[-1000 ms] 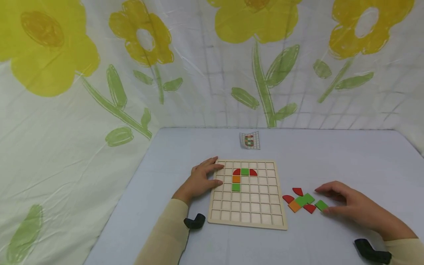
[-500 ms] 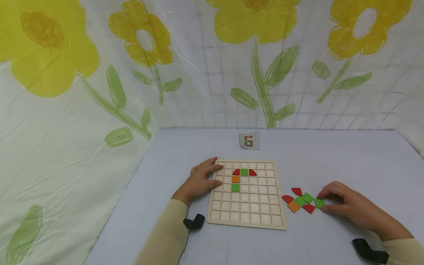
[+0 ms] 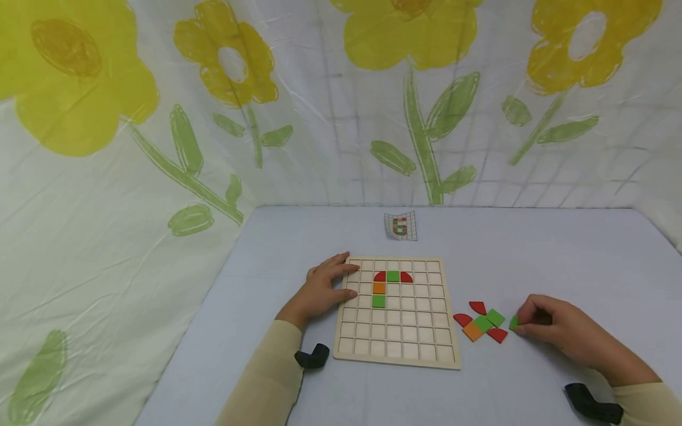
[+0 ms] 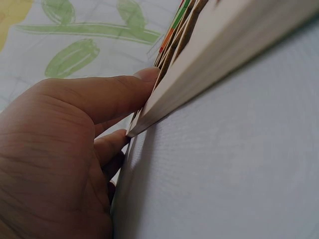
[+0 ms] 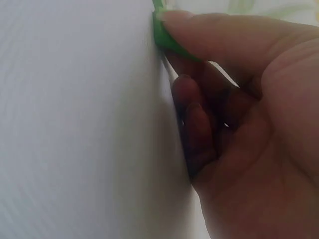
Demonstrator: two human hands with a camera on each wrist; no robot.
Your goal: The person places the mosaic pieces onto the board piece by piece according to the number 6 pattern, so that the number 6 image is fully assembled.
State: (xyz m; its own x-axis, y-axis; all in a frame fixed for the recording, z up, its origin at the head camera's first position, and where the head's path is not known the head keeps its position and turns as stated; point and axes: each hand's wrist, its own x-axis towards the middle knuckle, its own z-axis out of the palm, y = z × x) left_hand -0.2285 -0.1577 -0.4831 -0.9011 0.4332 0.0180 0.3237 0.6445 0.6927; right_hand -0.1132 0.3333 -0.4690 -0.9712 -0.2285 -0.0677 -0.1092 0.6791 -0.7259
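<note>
The left hand [image 3: 321,289] lies along the left edge of a wooden grid board [image 3: 396,362], its thumb [image 4: 124,92] on the rim and its fingers spread towards the far corner. Red quarter-circle tiles, an orange tile [image 3: 379,288] and green square tiles [image 3: 379,302] sit in the board's cells. To the board's right, the right hand [image 3: 559,325] pinches a green square tile [image 3: 514,323] between thumb and fingertips. That green tile [image 5: 167,39] stands tilted up on edge in the right wrist view. Its remaining fingers are curled close to the table.
Loose tiles lie between board and right hand: an orange square [image 3: 472,332], green squares [image 3: 495,318] and several red quarter-circles [image 3: 498,336]. Behind the board, a small printed pattern card [image 3: 401,226] lies on the white table [image 3: 298,236]. A flowered cloth [image 3: 298,189] hangs behind.
The right hand has slid the green tile slightly left, then closed its fingertips on it and tipped it up. The left hand and the board hold their place.
</note>
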